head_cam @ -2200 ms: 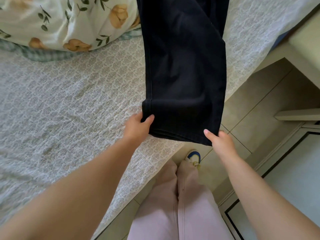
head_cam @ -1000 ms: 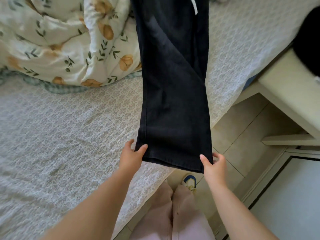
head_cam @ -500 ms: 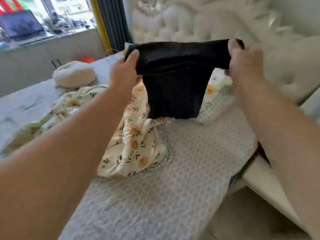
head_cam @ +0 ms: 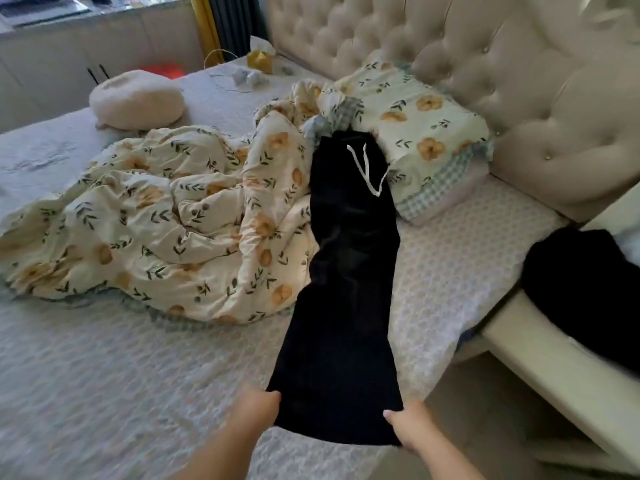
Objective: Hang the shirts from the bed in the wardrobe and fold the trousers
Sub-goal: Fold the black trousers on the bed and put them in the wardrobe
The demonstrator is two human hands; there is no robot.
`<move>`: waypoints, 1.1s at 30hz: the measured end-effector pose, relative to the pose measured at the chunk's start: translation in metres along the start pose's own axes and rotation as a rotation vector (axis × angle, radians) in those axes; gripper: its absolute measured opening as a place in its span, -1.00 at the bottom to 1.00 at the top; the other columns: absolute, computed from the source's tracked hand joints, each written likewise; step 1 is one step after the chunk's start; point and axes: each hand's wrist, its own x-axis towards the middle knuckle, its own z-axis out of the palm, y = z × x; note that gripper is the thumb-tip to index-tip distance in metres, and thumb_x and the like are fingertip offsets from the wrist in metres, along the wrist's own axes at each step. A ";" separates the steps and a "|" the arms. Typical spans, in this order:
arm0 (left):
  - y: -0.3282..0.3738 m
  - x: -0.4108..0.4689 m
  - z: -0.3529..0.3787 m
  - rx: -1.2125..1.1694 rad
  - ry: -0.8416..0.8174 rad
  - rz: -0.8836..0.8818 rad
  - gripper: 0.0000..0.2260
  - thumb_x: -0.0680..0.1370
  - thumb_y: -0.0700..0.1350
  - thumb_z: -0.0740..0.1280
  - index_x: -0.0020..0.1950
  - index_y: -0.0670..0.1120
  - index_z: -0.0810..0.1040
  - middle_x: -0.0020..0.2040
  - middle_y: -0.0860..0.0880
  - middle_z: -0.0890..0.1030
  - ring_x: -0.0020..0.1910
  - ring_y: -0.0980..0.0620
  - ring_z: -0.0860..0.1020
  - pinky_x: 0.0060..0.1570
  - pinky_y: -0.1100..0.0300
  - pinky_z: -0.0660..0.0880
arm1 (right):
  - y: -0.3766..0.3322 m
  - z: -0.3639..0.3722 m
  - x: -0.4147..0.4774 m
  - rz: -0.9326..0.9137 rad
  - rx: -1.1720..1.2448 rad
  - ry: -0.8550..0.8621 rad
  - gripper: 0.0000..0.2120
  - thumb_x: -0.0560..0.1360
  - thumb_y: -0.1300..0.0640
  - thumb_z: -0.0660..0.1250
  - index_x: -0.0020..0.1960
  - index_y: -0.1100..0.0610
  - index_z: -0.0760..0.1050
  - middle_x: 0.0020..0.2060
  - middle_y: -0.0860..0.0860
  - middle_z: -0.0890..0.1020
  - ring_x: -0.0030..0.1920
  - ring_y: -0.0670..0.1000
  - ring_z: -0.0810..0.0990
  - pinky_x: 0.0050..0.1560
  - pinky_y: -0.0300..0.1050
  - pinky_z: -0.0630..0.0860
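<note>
"Where are the trousers?"

"The black trousers (head_cam: 349, 271) stretch up the centre of the frame. Their waist and white drawstring (head_cam: 363, 168) lie against the floral pillow (head_cam: 415, 133), beside the crumpled duvet (head_cam: 156, 220) on the bed (head_cam: 104, 375)."

"And my hands?"

"Both are at the bottom centre. Your left hand (head_cam: 256, 410) pinches the hem's left corner, and your right hand (head_cam: 410, 427) pinches the right corner."

"Anything else?"

"Another dark garment (head_cam: 581, 289) lies at the right edge."

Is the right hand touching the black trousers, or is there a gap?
Touching. The head view shows the right hand pinching the hem corner of the black trousers, thumb on the fabric.
</note>
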 end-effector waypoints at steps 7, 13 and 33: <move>0.070 -0.035 -0.039 -0.469 0.062 0.218 -0.76 0.51 -0.03 0.39 -0.08 -0.20 0.49 -0.26 -0.10 0.50 -0.33 -0.02 0.47 -0.33 0.17 0.41 | -0.090 -0.066 -0.030 -0.140 0.560 0.122 -0.61 0.53 0.10 0.30 0.22 0.36 0.45 0.04 0.25 0.56 -0.05 0.22 0.58 -0.11 0.03 0.55; 0.104 -0.053 -0.070 -0.794 0.160 0.746 -0.78 0.54 0.07 0.32 0.13 0.03 0.56 0.04 0.03 0.64 -0.01 0.06 0.61 -0.05 0.15 0.57 | -0.118 -0.085 -0.086 -0.841 0.790 0.574 -0.78 0.57 -0.04 0.16 0.10 0.00 0.50 -0.07 -0.19 0.57 -0.03 -0.25 0.56 -0.12 -0.44 0.48; -0.097 0.122 0.079 0.085 0.231 0.248 -0.67 0.56 0.11 0.27 0.26 0.00 0.36 -0.02 0.09 0.53 -0.19 0.08 0.50 -0.29 0.14 0.39 | 0.085 0.137 0.070 -0.170 0.360 0.356 -0.70 0.53 -0.03 0.27 0.20 0.04 0.35 -0.03 -0.14 0.53 -0.10 -0.13 0.52 -0.29 -0.40 0.29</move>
